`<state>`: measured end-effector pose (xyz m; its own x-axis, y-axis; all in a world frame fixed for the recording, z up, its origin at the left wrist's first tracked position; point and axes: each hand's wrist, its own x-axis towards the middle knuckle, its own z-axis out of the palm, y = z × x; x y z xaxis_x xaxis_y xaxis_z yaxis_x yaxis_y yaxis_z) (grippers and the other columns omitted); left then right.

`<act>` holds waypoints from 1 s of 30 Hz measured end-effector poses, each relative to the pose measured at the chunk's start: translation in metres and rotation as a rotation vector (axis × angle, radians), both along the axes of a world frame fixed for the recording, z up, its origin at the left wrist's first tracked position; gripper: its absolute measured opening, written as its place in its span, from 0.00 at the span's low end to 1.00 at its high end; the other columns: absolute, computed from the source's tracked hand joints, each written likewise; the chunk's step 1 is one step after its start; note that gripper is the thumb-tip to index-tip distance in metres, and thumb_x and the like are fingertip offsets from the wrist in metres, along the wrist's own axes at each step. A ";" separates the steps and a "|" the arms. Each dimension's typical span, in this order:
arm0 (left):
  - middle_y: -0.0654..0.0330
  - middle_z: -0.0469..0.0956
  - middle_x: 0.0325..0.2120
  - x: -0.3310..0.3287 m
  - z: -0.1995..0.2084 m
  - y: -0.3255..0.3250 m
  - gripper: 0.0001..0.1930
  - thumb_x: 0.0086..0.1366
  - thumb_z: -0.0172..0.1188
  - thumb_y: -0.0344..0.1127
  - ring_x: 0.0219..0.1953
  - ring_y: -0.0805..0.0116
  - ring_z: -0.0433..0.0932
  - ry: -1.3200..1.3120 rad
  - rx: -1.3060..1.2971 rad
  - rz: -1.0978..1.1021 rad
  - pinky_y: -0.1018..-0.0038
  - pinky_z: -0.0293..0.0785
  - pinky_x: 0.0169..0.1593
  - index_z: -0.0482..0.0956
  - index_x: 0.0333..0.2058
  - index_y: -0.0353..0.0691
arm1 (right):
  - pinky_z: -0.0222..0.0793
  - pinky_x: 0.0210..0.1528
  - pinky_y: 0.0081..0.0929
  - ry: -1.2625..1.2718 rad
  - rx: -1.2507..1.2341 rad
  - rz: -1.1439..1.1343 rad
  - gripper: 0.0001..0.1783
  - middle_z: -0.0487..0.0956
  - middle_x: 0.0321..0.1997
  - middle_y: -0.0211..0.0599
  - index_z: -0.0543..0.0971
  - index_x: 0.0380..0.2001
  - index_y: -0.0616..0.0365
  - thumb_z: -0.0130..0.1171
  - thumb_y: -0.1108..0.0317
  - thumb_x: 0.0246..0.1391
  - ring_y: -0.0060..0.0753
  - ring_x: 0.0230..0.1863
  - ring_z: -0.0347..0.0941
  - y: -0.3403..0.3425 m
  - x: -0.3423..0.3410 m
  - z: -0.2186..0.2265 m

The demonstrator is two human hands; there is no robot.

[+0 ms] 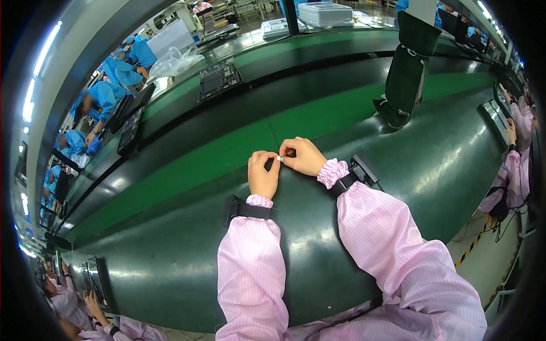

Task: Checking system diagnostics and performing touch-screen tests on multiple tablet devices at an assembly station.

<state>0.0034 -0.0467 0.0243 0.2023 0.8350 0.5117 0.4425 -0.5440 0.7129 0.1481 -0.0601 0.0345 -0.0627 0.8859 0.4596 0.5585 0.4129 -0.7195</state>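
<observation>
Two hands meet near the middle of my head view, fingertips to fingertips. I see the left hand (pixel 263 174) with thumb and index finger curled into a ring, and the right hand (pixel 305 157) coming to it from the other side in a similar pinch. Between them, at the point where their tips meet, sits a small white-and-teal piece (pixel 280 159); both hands look closed on it, though it is too small for me to tell what it is. They hold it above the green workbench (pixel 318 250), close to a brighter green strip (pixel 210 162) running along its far side.

Pink striped sleeves (pixel 250 273) cover both forearms, and each wrist wears a black band (pixel 254 211) with a dark box on it. Beyond the hands, I make out an opened flat device (pixel 220 79) on the far side of a black track (pixel 187 122). Right of it stands an upright dark green holder (pixel 405 79), well apart from the fingers. Farther back are a clear plastic bag (pixel 177 61) and a white stack (pixel 325 15). Co-workers in blue (pixel 101 102) work at the far left; others in pink (pixel 518 170) sit at both near edges.
</observation>
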 end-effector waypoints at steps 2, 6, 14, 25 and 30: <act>0.58 0.72 0.29 -0.001 0.001 0.000 0.05 0.49 0.58 0.31 0.36 0.61 0.70 -0.011 0.012 -0.001 0.71 0.64 0.41 0.75 0.25 0.38 | 0.64 0.31 0.28 0.012 -0.010 0.004 0.07 0.74 0.19 0.36 0.74 0.19 0.58 0.58 0.67 0.36 0.35 0.26 0.69 0.000 0.000 0.001; 0.58 0.72 0.29 -0.003 -0.003 0.000 0.04 0.49 0.58 0.31 0.36 0.61 0.70 -0.006 0.013 -0.010 0.71 0.65 0.41 0.75 0.25 0.37 | 0.64 0.31 0.28 -0.015 -0.010 -0.013 0.06 0.74 0.19 0.37 0.75 0.19 0.59 0.57 0.68 0.36 0.35 0.26 0.69 -0.002 -0.003 0.000; 0.59 0.71 0.29 -0.005 -0.004 -0.002 0.04 0.49 0.58 0.31 0.37 0.61 0.68 -0.006 -0.016 -0.019 0.70 0.64 0.41 0.75 0.24 0.38 | 0.64 0.32 0.29 0.006 -0.031 -0.015 0.08 0.75 0.20 0.39 0.76 0.19 0.59 0.56 0.66 0.36 0.36 0.26 0.69 -0.005 -0.005 0.001; 0.57 0.72 0.29 -0.010 0.003 -0.002 0.05 0.48 0.59 0.30 0.36 0.62 0.70 -0.021 -0.007 -0.028 0.71 0.65 0.42 0.75 0.24 0.36 | 0.64 0.31 0.31 0.037 -0.020 -0.038 0.11 0.75 0.21 0.43 0.77 0.21 0.62 0.52 0.64 0.38 0.41 0.25 0.69 -0.002 -0.008 0.003; 0.59 0.71 0.30 -0.008 0.001 -0.002 0.05 0.48 0.59 0.31 0.38 0.61 0.67 -0.023 -0.050 -0.039 0.70 0.64 0.42 0.75 0.23 0.37 | 0.64 0.31 0.33 0.041 -0.070 -0.011 0.11 0.75 0.22 0.43 0.77 0.20 0.62 0.51 0.64 0.39 0.41 0.26 0.69 -0.004 -0.007 0.007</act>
